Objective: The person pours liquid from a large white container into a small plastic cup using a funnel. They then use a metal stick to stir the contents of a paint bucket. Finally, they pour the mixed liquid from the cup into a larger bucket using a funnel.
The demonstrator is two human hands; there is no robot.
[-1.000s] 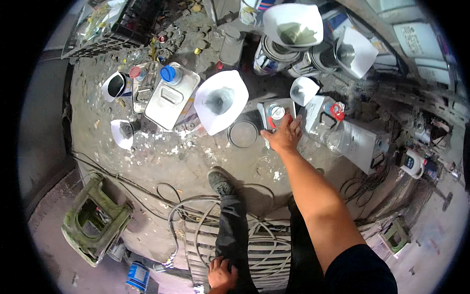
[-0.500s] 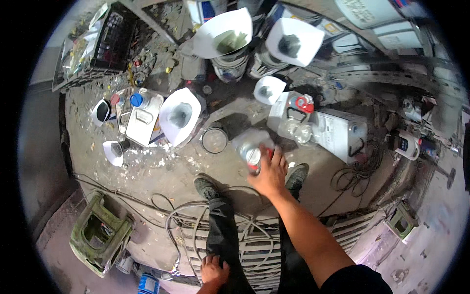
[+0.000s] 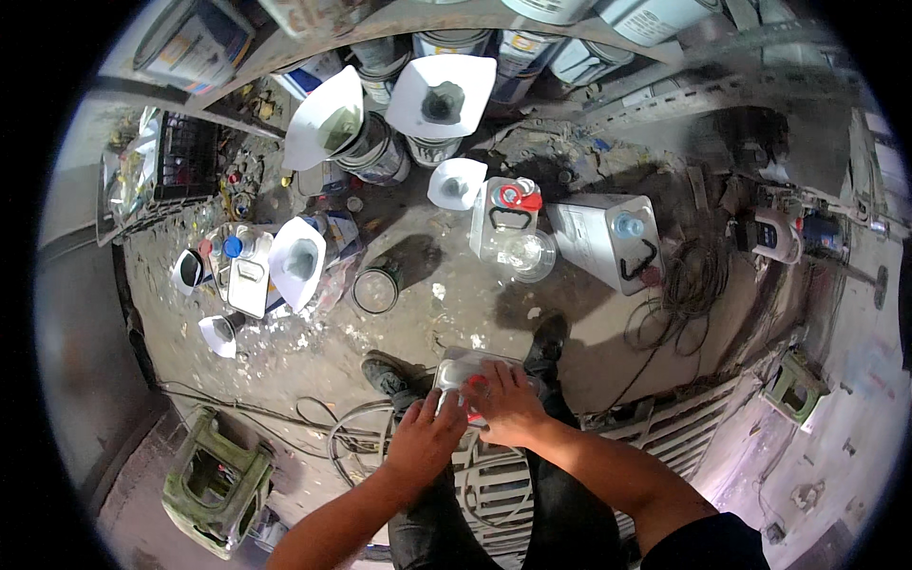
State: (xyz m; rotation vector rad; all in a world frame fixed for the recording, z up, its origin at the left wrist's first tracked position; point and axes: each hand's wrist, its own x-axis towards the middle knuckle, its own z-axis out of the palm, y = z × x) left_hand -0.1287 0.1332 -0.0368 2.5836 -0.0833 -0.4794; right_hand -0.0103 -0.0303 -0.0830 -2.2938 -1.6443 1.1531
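Item: flat-topped metal can (image 3: 464,359), grey, with a red part (image 3: 478,384) on its top. Position: low before the person, between the left shoe (image 3: 384,374) and the right shoe (image 3: 548,344); its base is hidden.

Relation: can directly beneath the fingers of both hands. The right hand (image 3: 510,407) reaches farther across the top; the left hand (image 3: 429,429) lies at the near left edge. Visible top broader from side to side; full long axis cannot be told.

Fingers: bent, on both hands, meeting about the red part; whether they grip it or merely rest there cannot be told.

Pose: palms down, forearms angled inward from the lower corners.

Surroundings: floor (image 3: 456,318), paint-spotted; open round container (image 3: 377,291), beyond and to the left; clear plastic container (image 3: 530,255), beyond and to the right, just beside a red-capped can (image 3: 508,218); small white paper cone (image 3: 456,184), behind; slatted grate (image 3: 668,439), under the near side.
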